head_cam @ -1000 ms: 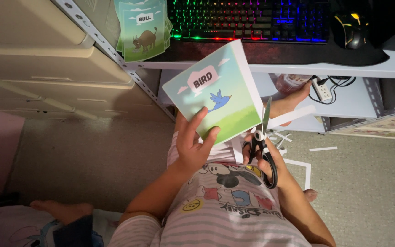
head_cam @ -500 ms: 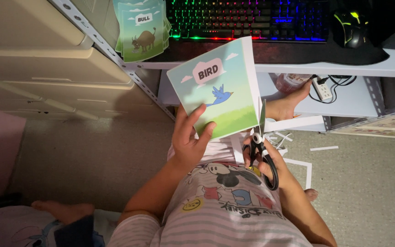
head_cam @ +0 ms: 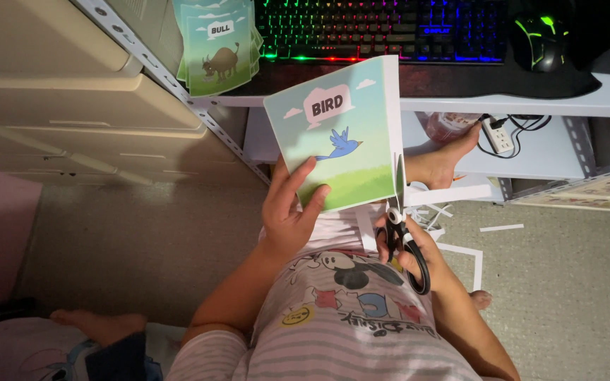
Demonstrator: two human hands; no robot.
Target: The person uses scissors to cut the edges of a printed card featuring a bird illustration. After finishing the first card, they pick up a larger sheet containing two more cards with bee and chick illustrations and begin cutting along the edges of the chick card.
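Head view: left hand (head_cam: 287, 215) holds bird card (head_cam: 337, 137), right hand (head_cam: 407, 247) grips scissors (head_cam: 402, 233).

The person wore a short-sleeved top (head_cam: 347, 310) with thin horizontal stripes in pale pink, grey and white. Across the chest ran a printed cartoon mouse figure in black, white and red, with a small round yellow smiling face to one side and a row of blocky coloured letters below it. The sleeves ended above the elbows, so both forearms were bare, and no watch, ring or bracelet showed on the left hand (head_cam: 287, 215) or the right hand (head_cam: 418, 257). The feet were bare too, one (head_cam: 440, 159) showing beyond the hands and toes (head_cam: 480, 299) showing lower right.
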